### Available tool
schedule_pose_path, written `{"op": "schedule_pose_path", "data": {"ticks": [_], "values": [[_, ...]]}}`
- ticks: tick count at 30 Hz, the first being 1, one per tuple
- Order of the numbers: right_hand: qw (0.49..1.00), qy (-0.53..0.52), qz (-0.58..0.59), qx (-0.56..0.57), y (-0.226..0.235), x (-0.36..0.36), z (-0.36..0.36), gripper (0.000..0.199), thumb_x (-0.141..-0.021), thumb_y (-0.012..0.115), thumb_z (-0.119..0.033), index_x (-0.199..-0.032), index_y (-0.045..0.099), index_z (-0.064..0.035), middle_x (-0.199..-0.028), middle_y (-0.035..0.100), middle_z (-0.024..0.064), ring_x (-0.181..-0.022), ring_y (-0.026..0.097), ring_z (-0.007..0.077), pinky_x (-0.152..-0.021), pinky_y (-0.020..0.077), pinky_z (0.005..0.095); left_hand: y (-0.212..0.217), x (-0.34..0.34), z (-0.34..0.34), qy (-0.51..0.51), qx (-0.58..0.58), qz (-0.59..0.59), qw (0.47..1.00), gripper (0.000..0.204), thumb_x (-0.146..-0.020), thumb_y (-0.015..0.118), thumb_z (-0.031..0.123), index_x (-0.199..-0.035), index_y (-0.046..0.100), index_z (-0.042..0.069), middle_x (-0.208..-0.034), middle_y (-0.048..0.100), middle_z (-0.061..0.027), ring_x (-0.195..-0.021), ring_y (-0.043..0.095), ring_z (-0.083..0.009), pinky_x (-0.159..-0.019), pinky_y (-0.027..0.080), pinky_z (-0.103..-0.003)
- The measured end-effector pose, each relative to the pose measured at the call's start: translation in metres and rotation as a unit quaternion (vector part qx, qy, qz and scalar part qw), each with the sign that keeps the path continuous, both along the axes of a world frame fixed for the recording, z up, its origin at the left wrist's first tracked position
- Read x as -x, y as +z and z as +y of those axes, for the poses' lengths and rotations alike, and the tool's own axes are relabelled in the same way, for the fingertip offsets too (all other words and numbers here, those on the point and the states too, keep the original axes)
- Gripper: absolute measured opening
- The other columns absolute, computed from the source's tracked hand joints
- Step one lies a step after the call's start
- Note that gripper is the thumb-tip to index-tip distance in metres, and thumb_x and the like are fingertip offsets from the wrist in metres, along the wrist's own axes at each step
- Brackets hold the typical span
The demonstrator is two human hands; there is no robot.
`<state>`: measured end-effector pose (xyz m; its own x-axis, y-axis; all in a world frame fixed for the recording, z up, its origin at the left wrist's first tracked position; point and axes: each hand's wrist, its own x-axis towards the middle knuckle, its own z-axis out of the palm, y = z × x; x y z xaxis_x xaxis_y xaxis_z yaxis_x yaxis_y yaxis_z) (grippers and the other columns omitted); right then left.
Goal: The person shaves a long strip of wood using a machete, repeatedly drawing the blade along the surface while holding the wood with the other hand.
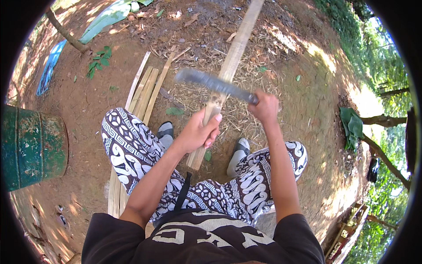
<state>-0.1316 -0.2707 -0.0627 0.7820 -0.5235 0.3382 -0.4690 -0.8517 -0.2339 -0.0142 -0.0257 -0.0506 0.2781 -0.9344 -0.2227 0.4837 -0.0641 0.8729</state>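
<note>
A long split strip of bamboo (237,50) slants from between my knees up to the far edge of the view. My left hand (203,128) is wrapped round it near its near end, just below a knot. In my right hand (265,107) I grip the handle of a machete (213,82). Its broad, dark blade lies across the strip just beyond the knot, pointing left, and its tip is blurred by motion. Whether the edge bites into the bamboo I cannot tell.
Several cut bamboo strips (147,94) lie on the soil beside my left knee. Pale shavings (250,114) litter the ground ahead. A green metal drum (37,147) stands at the left, a thin trunk (66,31) at the far left. Branches and a wooden frame (349,231) are at the right.
</note>
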Motion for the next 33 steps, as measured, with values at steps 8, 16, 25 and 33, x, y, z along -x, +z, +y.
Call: {"op": "schedule_pose_path", "data": {"ticks": [8,16,25,33], "values": [[0.964,-0.219,-0.124,-0.090,0.020,0.012,-0.043,0.021,-0.083,0.065,-0.017,-0.070,0.065,-0.0009,-0.061,0.064,0.0181,-0.059,0.066,0.0348,-0.059,0.0499,0.0464,0.000,-0.010,-0.002,0.007,-0.006,0.047,0.999,0.020,-0.106,0.053,0.026,-0.113,0.045,0.009,-0.065,0.048,0.0013,-0.046,0.044,-0.0060,-0.040,0.038,-0.023],[0.997,0.064,0.035,0.003,0.025,-0.019,0.044,0.012,-0.071,0.066,-0.015,-0.072,0.057,-0.0073,-0.059,0.061,0.0136,-0.056,0.063,0.0365,-0.053,0.0508,0.0461,-0.007,-0.007,-0.016,0.037,0.002,0.011,0.999,0.025,-0.105,0.051,0.021,-0.123,0.046,0.005,-0.072,0.051,-0.0011,-0.052,0.049,-0.0080,-0.046,0.042,-0.027],[0.993,0.108,0.041,0.025,0.004,-0.032,0.034,0.021,-0.062,0.071,-0.017,-0.072,0.054,-0.0107,-0.064,0.061,0.0084,-0.063,0.063,0.0339,-0.062,0.0487,0.0458,-0.017,-0.018,-0.014,0.007,-0.048,-0.312,0.949,0.038,-0.102,0.052,0.020,-0.132,0.049,-0.005,-0.107,0.066,-0.0259,-0.099,0.064,-0.0408,-0.093,0.047,-0.046],[0.995,0.092,-0.003,0.047,-0.015,-0.022,0.013,0.029,-0.058,0.077,-0.017,-0.073,0.053,-0.0108,-0.062,0.060,0.0088,-0.060,0.061,0.0330,-0.062,0.0479,0.0438,-0.026,-0.015,-0.020,0.035,-0.026,-0.322,0.946,0.042,-0.102,0.051,0.020,-0.138,0.046,-0.003,-0.108,0.065,-0.0247,-0.099,0.065,-0.0372,-0.091,0.048,-0.044]]}}
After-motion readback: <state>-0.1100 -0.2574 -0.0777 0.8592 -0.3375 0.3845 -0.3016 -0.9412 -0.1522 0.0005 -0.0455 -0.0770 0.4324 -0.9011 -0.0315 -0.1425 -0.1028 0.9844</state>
